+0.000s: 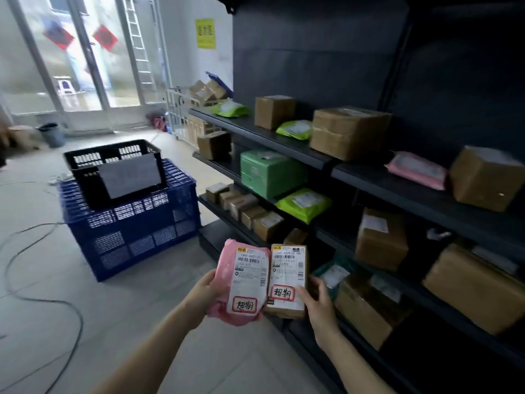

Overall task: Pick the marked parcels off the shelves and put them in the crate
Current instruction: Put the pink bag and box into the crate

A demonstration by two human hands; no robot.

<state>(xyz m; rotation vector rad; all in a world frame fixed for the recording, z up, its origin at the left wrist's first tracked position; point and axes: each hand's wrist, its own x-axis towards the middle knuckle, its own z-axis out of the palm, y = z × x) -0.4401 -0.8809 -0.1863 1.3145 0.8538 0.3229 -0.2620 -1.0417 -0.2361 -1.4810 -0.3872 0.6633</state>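
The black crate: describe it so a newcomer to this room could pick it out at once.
Look left of the dark shelving, out on the pale floor, for the big blue crate. The black crate sits on top of it, smaller and open-topped. Besides its colour, a blank grey sheet leaning against its front wall sets it apart.

Two hands (206,291) hold two marked parcels (247,280). Two crates (127,223) sit stacked on the floor. Three green bags (302,204) and one pink bag (417,170) lie on the shelves (284,143).
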